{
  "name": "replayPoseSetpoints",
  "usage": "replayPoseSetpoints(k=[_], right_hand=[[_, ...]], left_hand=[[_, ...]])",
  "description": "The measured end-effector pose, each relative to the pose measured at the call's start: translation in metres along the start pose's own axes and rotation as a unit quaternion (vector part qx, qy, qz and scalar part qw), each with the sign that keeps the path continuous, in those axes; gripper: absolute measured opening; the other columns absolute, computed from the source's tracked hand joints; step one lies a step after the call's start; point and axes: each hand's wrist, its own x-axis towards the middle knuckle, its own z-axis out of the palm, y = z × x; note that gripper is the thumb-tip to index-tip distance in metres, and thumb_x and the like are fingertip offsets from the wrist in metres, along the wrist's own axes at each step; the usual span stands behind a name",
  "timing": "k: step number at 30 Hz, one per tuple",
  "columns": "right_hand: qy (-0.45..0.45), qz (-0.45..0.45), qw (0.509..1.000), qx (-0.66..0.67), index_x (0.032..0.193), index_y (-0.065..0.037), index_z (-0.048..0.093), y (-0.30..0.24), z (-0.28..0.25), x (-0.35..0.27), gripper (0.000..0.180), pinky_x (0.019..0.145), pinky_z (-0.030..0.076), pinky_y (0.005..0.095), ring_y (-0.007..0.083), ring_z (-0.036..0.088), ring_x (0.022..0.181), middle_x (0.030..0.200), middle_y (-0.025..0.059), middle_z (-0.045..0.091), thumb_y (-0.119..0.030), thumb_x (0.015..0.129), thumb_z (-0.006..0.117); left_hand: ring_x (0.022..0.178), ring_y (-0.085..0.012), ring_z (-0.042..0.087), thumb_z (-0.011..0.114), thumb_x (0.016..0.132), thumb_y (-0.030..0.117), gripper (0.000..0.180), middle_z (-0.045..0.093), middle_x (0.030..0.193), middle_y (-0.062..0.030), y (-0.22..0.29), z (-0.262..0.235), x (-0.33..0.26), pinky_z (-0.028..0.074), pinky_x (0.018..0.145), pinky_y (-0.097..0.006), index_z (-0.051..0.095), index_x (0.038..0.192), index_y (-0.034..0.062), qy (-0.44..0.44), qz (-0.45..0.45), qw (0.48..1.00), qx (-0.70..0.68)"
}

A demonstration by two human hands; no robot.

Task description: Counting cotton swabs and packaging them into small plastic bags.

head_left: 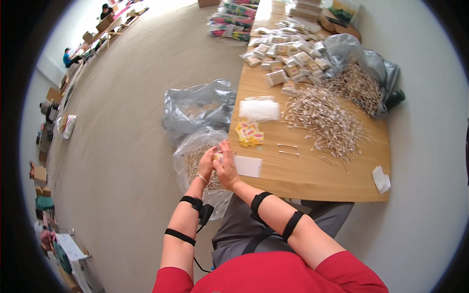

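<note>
Between the left hand and the right hand, just off the near left part of the counter, one small packet is seen. By the left hand it appears to be gripped, with the fingers partly curled; the right hand is laid against it, the fingers almost straight, and how far this hand is closed cannot be told. Because the packet is mostly covered, its long axis cannot be told either.

Below the hands, one clear bag filled with swabs is placed; beyond them, one grey bag. Just right of the right hand, one white card is laid; farther right, two single swabs are set nearly parallel, lengthwise from left to right. Ahead of the right hand, one bunch of yellow labels is marked in red, its small print unreadable, and one stack of clear sleeves is seen. Far ahead and right, uncounted filled packets and one loose swab pile are spread.
</note>
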Motion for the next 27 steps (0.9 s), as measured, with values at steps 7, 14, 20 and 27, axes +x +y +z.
replayPoseSetpoints(k=[7, 14, 20, 27], right_hand=[[0.116, -0.104, 0.942, -0.299, 0.118, 0.0, 0.051, 0.007, -0.1, -0.005, 0.049, 0.108, 0.026, 0.0421, 0.0367, 0.037, 0.125, 0.129, 0.0194, 0.045, 0.006, 0.071, 0.041], [0.163, -0.014, 0.868, -0.469, 0.101, -0.008, 0.063, 0.023, -0.217, -0.032, 0.024, 0.09, 0.04, 0.0388, 0.0285, 0.05, 0.098, 0.102, 0.0109, 0.055, -0.009, 0.078, 0.055], [0.138, -0.05, 0.913, -0.381, 0.087, -0.008, 0.065, 0.016, -0.204, -0.063, 0.012, 0.078, 0.044, 0.0374, 0.0279, 0.054, 0.086, 0.087, 0.0092, 0.056, -0.007, 0.08, 0.055], [0.369, 0.144, 0.773, -0.495, 0.117, -0.012, 0.055, 0.018, -0.306, -0.074, 0.044, 0.099, 0.031, 0.0504, 0.0329, 0.04, 0.119, 0.127, 0.011, 0.046, -0.022, 0.076, 0.066]], left_hand=[[0.117, -0.0358, 0.048, 0.044, 0.095, 0.027, 0.041, 0.054, 0.121, -0.021, 0.008, -0.003, -0.008, 0.036, 0.1, -0.04, 0.048, 0.125, 0.0006, 0.229, 0.092, 0.938, 0.244], [0.123, -0.0351, 0.041, 0.059, 0.081, 0.01, 0.039, 0.052, 0.123, -0.0177, 0.037, 0.114, -0.03, 0.034, 0.103, -0.042, 0.051, 0.118, 0.0013, 0.045, 0.364, 0.844, 0.391], [0.112, -0.0326, 0.048, 0.063, 0.078, 0.01, 0.029, 0.056, 0.113, -0.0138, 0.009, 0.193, -0.041, 0.038, 0.097, -0.042, 0.06, 0.107, 0.0054, -0.058, 0.372, 0.823, 0.426], [0.094, -0.0288, 0.053, 0.066, 0.077, 0.014, 0.006, 0.059, 0.088, -0.0074, 0.008, 0.21, -0.049, 0.041, 0.084, -0.039, 0.066, 0.081, 0.0098, -0.038, 0.384, 0.834, 0.395]])
